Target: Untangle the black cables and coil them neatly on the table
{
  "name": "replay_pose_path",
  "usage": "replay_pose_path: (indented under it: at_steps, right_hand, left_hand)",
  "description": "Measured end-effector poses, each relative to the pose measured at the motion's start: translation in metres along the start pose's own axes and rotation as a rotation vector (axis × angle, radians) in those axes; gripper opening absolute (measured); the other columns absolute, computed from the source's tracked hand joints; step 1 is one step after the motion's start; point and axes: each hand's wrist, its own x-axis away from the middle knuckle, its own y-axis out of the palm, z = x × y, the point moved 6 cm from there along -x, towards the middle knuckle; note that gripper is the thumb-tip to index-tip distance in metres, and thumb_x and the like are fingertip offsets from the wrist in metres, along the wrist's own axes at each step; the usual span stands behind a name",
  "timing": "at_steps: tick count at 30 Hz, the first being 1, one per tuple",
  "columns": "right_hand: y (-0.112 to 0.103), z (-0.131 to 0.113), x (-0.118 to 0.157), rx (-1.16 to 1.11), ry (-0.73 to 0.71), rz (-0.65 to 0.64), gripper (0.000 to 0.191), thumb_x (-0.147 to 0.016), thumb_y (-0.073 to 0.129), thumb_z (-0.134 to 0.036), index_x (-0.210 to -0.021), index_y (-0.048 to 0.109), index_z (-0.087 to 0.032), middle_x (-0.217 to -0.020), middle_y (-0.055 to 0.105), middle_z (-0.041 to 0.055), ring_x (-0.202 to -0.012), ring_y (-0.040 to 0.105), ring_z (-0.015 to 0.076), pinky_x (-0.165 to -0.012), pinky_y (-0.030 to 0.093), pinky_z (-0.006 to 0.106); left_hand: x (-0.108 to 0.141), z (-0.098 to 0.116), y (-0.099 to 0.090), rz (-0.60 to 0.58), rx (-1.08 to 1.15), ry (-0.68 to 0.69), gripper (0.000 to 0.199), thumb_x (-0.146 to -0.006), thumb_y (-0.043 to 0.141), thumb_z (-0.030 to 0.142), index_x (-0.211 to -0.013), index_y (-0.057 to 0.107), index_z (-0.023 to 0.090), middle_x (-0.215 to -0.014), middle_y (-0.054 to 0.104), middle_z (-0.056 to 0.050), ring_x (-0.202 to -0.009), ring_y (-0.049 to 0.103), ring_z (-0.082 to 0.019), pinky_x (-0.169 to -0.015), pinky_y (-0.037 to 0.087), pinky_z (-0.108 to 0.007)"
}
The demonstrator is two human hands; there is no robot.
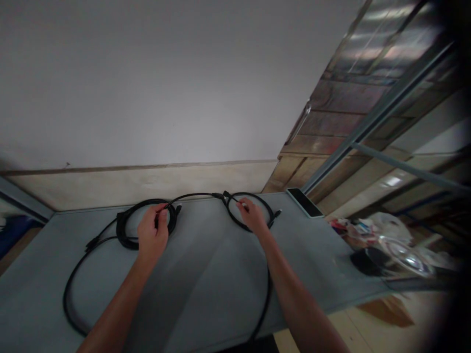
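A long black cable (195, 195) stretches across the grey tabletop (206, 260). My left hand (152, 230) is closed around it, beside a round cable coil (123, 228) bound with a dark wrap on its left side. My right hand (252, 215) pinches the cable at a smaller loop (259, 197). Between my hands, near the right one, a thick dark joint (219, 195) sits on the cable. One plug end (276, 214) points right past the small loop. Another cable end (178, 209) shows just right of the coil. A wide cable bend (66, 294) runs toward me at left.
A phone-like device (305, 203) with a dark face lies at the table's back right corner. A pale wall (165, 98) rises behind the table. To the right are a metal frame bar (353, 139), a black round container (370, 261) and plastic bags (390, 228).
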Motion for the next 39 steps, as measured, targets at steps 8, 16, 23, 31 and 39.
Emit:
replay_pose_path:
  at_steps: [8, 16, 23, 31, 39]
  right_hand:
    - [-0.007, 0.012, -0.004, -0.362, 0.109, -0.232, 0.028, -0.07, 0.069, -0.027, -0.096, 0.077, -0.022, -0.093, 0.075, 0.004, -0.089, 0.067, 0.0239, -0.082, 0.052, 0.036]
    - [0.024, 0.016, 0.004, -0.491, 0.318, -0.152, 0.025, -0.071, 0.077, -0.041, -0.072, 0.072, -0.017, -0.074, 0.074, 0.0072, -0.071, 0.069, 0.0191, -0.063, 0.054, 0.027]
    - [0.024, 0.011, 0.018, -0.665, 0.422, -0.426, 0.021, -0.078, 0.069, -0.031, -0.095, 0.068, -0.018, -0.075, 0.073, 0.003, -0.053, 0.063, 0.0109, -0.042, 0.045, 0.017]
    - [-0.005, -0.006, 0.008, -0.955, 0.139, -0.3, 0.058, -0.065, 0.072, -0.02, -0.123, 0.064, -0.026, -0.138, 0.059, 0.005, -0.133, 0.049, 0.0252, -0.114, 0.039, 0.045]
    - [0.017, 0.038, -0.006, -0.768, 0.272, 0.01, 0.028, -0.071, 0.074, -0.031, -0.095, 0.067, -0.019, -0.102, 0.073, 0.0095, -0.099, 0.07, 0.0238, -0.082, 0.061, 0.036]
  left_hand:
    - [-0.002, 0.002, 0.001, -0.015, -0.001, 0.046, 0.026, -0.096, 0.046, 0.032, -0.105, 0.064, 0.017, -0.096, 0.068, -0.007, -0.092, 0.063, -0.022, -0.083, 0.049, -0.035]
    - [-0.003, 0.01, 0.003, -0.061, -0.025, 0.101, 0.025, -0.097, 0.045, 0.031, -0.105, 0.065, 0.017, -0.094, 0.067, -0.006, -0.088, 0.063, -0.021, -0.082, 0.05, -0.034]
    - [-0.005, 0.009, 0.002, -0.061, -0.025, 0.098, 0.026, -0.097, 0.046, 0.032, -0.105, 0.066, 0.019, -0.094, 0.068, -0.006, -0.09, 0.064, -0.022, -0.082, 0.051, -0.035]
    - [-0.004, -0.001, 0.001, -0.025, 0.134, -0.025, 0.025, -0.093, 0.054, 0.035, -0.101, 0.071, 0.018, -0.087, 0.068, -0.005, -0.078, 0.062, -0.017, -0.07, 0.05, -0.03]
    - [-0.018, -0.015, -0.029, 0.249, 0.701, -0.316, 0.025, -0.08, 0.073, 0.035, -0.097, 0.071, 0.018, -0.072, 0.063, 0.0, -0.046, 0.043, -0.006, -0.042, 0.033, -0.02]
